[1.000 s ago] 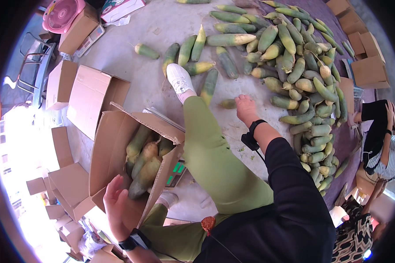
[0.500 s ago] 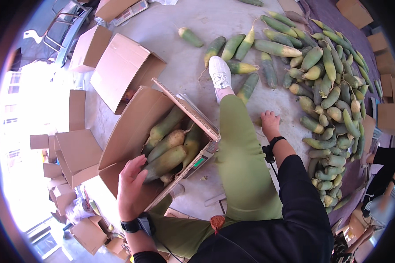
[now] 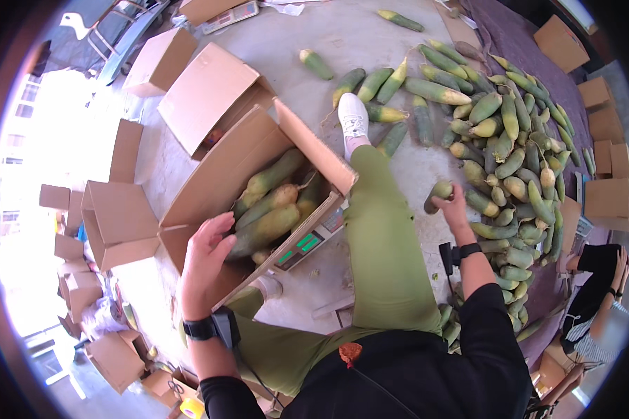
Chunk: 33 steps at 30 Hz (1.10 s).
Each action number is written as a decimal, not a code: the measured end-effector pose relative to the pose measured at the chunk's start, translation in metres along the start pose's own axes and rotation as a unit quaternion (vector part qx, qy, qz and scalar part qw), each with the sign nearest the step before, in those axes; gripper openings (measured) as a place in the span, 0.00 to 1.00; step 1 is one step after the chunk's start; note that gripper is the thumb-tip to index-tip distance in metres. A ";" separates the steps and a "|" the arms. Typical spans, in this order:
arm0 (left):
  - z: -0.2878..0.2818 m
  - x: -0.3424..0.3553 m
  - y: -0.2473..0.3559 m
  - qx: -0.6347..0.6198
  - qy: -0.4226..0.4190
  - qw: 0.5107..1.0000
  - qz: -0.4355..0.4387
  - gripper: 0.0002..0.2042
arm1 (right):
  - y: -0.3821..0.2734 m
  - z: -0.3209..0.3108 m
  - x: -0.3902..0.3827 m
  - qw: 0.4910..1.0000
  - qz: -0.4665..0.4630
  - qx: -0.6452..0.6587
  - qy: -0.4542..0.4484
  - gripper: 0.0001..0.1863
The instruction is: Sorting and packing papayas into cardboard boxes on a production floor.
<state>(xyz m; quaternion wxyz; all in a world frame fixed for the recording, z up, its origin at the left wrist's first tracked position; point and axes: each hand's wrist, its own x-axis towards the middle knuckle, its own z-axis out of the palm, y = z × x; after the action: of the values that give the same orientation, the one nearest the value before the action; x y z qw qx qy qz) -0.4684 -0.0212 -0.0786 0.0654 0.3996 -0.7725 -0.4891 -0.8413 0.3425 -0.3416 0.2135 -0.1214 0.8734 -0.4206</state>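
My right hand grips a short green radish, raised just left of the big heap of green radishes. My left hand is open at the near left side of an open cardboard box, thumb and fingers apart, beside the several large pale-green radishes lying inside; whether it touches them I cannot tell. The box rests tilted on a scale with a green display, left of my stretched leg. Loose radishes lie around my white shoe.
More cardboard boxes stand along the left, behind and at the far right. A purple cloth lies under the heap's far edge. A co-worker is at the lower right. A yellow tape roll sits low left.
My right hand has taken hold of a short radish from the floor and lifted it rightward, toward the heap. My left hand stays by the box. The view has shifted as my head turned.
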 end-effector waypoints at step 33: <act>-0.012 -0.016 0.011 -0.036 0.005 0.999 0.029 0.28 | -0.351 0.138 -0.176 0.868 -0.366 0.297 -0.158 0.34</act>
<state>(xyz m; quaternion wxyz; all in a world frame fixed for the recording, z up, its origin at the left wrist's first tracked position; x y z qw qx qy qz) -0.4574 -0.0165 -0.0584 0.0977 0.3766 -0.7656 -0.5123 -0.6092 0.1008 -0.0942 0.2052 -0.4277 0.5549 -0.6834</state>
